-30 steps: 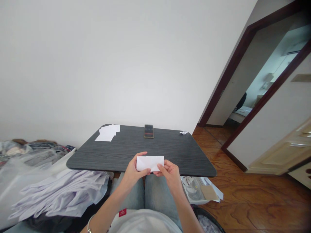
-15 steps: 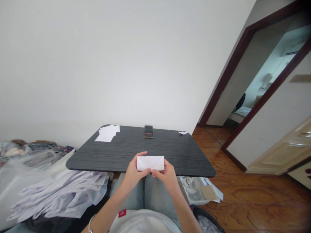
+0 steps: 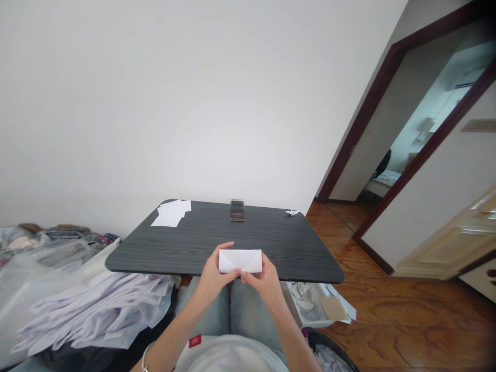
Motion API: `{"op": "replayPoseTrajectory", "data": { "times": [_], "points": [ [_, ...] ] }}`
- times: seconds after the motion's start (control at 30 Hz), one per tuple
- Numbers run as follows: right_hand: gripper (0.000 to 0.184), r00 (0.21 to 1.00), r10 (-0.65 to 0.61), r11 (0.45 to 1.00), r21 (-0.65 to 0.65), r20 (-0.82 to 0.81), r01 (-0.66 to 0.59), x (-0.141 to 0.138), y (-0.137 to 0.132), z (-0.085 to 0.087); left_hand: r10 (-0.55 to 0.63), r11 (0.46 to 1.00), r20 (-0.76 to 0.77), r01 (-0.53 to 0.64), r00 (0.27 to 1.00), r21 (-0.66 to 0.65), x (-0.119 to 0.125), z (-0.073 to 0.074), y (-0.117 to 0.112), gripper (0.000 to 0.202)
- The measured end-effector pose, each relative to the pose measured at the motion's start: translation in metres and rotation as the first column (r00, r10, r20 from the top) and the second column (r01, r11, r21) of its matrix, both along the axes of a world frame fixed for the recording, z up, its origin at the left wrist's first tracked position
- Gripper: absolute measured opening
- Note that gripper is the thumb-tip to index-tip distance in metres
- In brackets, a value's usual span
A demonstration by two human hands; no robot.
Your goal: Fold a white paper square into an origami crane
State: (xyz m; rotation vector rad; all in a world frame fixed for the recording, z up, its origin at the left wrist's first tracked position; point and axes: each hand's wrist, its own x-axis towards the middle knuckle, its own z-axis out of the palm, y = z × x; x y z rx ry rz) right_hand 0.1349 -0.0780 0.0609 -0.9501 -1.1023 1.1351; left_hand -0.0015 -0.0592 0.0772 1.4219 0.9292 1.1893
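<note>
Our left hand and right hand pinch a creased, folded white sheet over the worktop, with flat sheets upper left and a small folded paper figure upper right.

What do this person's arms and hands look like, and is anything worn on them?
The left arm and right arm are bare, without sleeves, and the left hand and right hand wear no gloves. A thin silver bangle circles the left arm. Below shows a white shirt with a small red tag.
</note>
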Motion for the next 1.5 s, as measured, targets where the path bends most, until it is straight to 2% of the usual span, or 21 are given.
{"op": "replayPoseTrajectory", "data": {
  "times": [0.13,0.3,0.5,0.73,1.0,1.17,1.3,1.5],
  "points": [
    [0.036,1.0,0.008,1.0,-0.001,-0.009,-0.008,0.001,0.0,-0.001,0.0,1.0,-0.01,-0.001,1.0,-0.019,-0.001,0.0,-0.001,0.059],
    [0.03,1.0,0.012,0.997,-0.072,-0.023,-0.014,0.007,0.0,-0.001,0.009,0.999,0.008,-0.008,1.0,-0.042,-0.004,-0.001,0.0,0.06],
    [0.033,1.0,-0.015,0.994,-0.106,0.0,0.015,0.011,-0.002,0.003,0.071,0.997,-0.018,-0.072,0.997,-0.038,-0.004,0.002,0.001,0.057],
    [0.036,0.999,-0.046,0.994,-0.101,0.006,0.047,0.008,-0.004,0.004,0.072,0.988,0.086,-0.059,0.994,-0.145,-0.001,0.004,-0.003,0.055],
    [0.036,0.997,-0.081,0.993,-0.09,-0.004,0.08,0.009,-0.003,0.002,0.061,0.985,0.147,-0.036,0.987,-0.168,-0.001,0.002,-0.002,0.057],
    [0.034,0.993,-0.119,0.989,-0.09,-0.018,0.116,0.01,-0.003,0.002,0.026,0.977,0.258,0.03,0.966,-0.209,-0.004,-0.002,0.0,0.061],
    [0.033,0.989,-0.144,0.985,-0.1,-0.042,0.139,0.01,-0.001,0.0,0.011,0.97,0.29,0.06,0.957,-0.235,-0.006,-0.003,-0.002,0.063],
    [0.033,0.984,-0.168,0.981,-0.106,-0.051,0.162,0.012,0.001,-0.002,0.037,0.971,0.315,0.041,0.949,-0.237,-0.004,0.001,-0.002,0.058]
  ]
}}
